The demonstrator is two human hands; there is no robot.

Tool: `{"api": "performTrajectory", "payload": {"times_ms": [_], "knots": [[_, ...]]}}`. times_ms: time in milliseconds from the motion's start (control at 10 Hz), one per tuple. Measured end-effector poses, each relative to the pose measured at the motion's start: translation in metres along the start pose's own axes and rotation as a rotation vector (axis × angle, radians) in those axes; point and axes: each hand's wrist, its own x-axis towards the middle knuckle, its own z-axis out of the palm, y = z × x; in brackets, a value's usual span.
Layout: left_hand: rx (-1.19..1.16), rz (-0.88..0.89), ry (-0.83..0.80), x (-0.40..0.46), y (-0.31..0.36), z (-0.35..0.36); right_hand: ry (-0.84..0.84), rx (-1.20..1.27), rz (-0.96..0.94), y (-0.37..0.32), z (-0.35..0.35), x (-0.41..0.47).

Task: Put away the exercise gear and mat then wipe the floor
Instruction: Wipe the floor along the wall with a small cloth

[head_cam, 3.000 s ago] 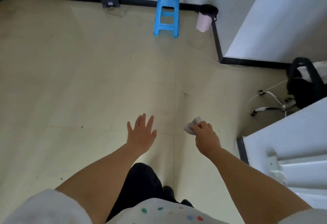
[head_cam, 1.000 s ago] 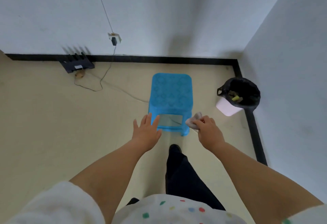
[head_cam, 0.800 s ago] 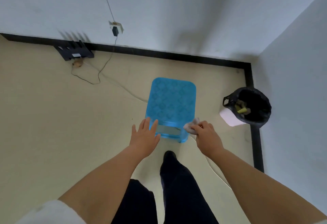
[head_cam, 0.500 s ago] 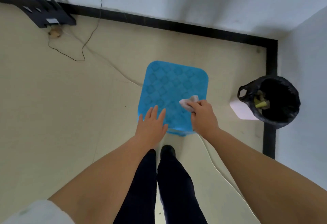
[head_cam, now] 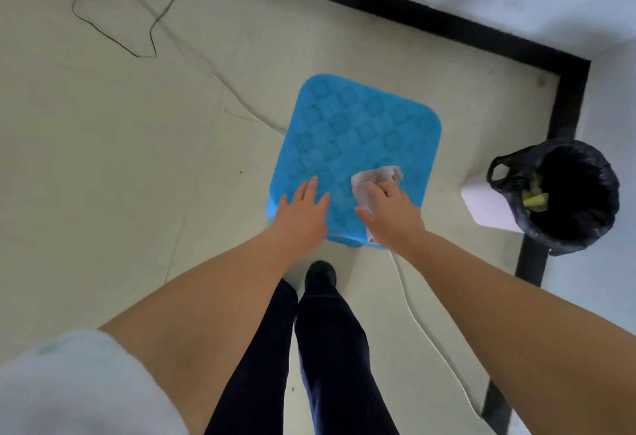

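Observation:
A blue plastic stool (head_cam: 358,132) with a patterned seat stands on the beige floor in front of me. My right hand (head_cam: 392,218) presses a crumpled white cloth (head_cam: 375,178) flat onto the near right part of the seat. My left hand (head_cam: 303,214) hovers open, fingers spread, over the seat's near left corner. No exercise gear or mat is in view.
A white bin (head_cam: 488,204) lined with a black bag (head_cam: 568,193) stands right of the stool, by the wall corner. Thin cables (head_cam: 151,25) trail over the floor at the back left, and a white cord (head_cam: 426,331) runs past my legs. A black baseboard (head_cam: 564,101) edges the walls.
I walked up to the stool in the corner. My right hand, which held the cloth in the air, has lowered it onto the seat; my left hand came over the seat's edge.

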Motion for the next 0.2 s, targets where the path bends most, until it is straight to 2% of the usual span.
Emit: {"api": "performTrajectory", "payload": {"times_ms": [200], "knots": [[-0.183, -0.144, 0.146, -0.101, -0.014, -0.072, -0.011, -0.078, -0.089, -0.065, -0.085, -0.050]]}}
